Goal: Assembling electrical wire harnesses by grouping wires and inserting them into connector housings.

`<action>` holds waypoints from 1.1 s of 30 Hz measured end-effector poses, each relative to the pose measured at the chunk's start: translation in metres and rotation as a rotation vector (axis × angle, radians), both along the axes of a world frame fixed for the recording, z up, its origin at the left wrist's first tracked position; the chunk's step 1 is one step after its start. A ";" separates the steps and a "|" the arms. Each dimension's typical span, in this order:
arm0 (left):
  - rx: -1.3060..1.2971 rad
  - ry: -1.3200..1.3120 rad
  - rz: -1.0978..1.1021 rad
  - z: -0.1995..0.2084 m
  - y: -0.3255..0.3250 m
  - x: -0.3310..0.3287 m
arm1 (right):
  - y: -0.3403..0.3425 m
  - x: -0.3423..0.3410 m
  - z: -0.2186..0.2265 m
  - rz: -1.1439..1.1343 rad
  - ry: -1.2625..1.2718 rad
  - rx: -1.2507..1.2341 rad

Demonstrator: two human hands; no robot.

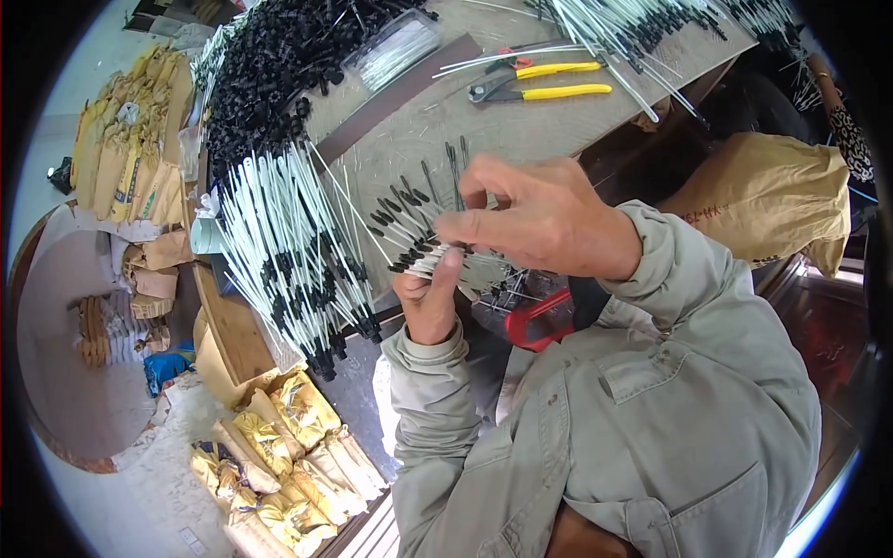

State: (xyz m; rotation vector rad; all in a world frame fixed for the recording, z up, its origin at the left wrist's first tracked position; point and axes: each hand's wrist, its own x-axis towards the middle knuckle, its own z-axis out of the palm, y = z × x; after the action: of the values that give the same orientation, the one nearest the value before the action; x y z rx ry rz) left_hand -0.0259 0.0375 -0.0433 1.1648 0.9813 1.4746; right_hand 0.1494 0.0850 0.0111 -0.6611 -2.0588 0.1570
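My left hand (428, 305) is closed around a fanned bundle of thin white rods with black tips (402, 225), held just off the table's near edge. Over the bundle, my right hand (551, 221) has its thumb and bent fingers drawn together against the rods. Whatever sits between those fingers is hidden. A few thin dark-ended rods (453, 163) stick out beyond the right fingers. Left of my hands lies a large sheaf of white rods with black ends (279, 219). Cutting pliers with yellow handles (566, 91) rest farther back on the table.
Small black parts (279, 70) are heaped at the far left, beside a clear plastic box (398, 51) and a dark strip (395, 102). More white rods (619, 37) lie at the back. A carton of wrapped packets (288, 456) stands lower left; a brown sack (758, 200) and another person's arm (823, 93) are at right.
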 end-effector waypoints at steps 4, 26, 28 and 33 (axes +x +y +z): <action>0.005 0.023 -0.043 -0.005 -0.001 -0.005 | -0.001 0.000 0.000 0.005 -0.038 0.034; 0.033 -0.006 -0.027 -0.011 -0.002 -0.008 | 0.003 0.000 -0.001 0.027 0.082 0.060; 0.034 -0.002 -0.019 -0.011 -0.003 -0.006 | 0.003 0.001 0.000 0.025 0.031 0.096; 0.028 -0.008 -0.045 -0.013 -0.003 -0.009 | -0.001 -0.002 -0.001 0.040 0.053 0.046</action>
State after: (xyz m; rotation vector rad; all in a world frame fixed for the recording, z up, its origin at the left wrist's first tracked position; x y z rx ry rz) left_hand -0.0349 0.0346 -0.0559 1.1934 0.9262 1.4605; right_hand 0.1476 0.0841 0.0102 -0.5818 -2.0194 0.1486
